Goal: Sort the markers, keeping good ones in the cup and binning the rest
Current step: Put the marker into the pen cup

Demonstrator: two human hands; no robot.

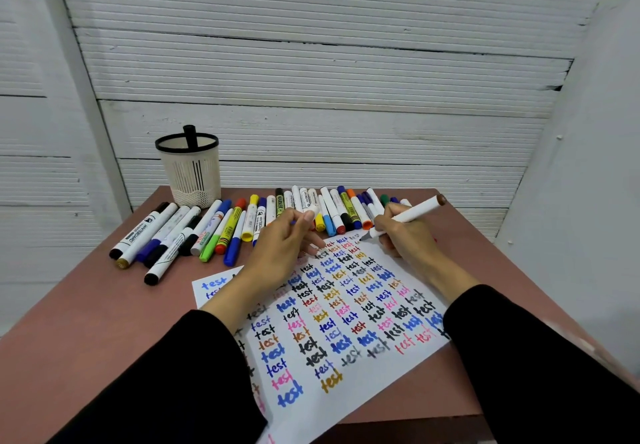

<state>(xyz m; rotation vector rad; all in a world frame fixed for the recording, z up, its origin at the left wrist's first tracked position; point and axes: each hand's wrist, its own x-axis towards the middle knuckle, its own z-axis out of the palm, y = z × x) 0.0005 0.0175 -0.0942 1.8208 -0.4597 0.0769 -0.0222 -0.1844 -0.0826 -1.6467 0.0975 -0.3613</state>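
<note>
My right hand [405, 235] grips a white marker with a brown end [415, 213], its tip touching the top of the test sheet [346, 322]. My left hand [284, 242] rests on the sheet and pinches a white cap [313, 211] between thumb and finger. A white mesh cup with a black rim [189, 170] stands at the back left with one black marker [189, 135] inside. Several markers [214, 229] lie in a row across the table behind the sheet.
The brown table [104, 322] ends close behind the marker row, against a white ribbed wall [311, 62]. A second written sheet [213, 286] pokes out under my left forearm. No bin is in view.
</note>
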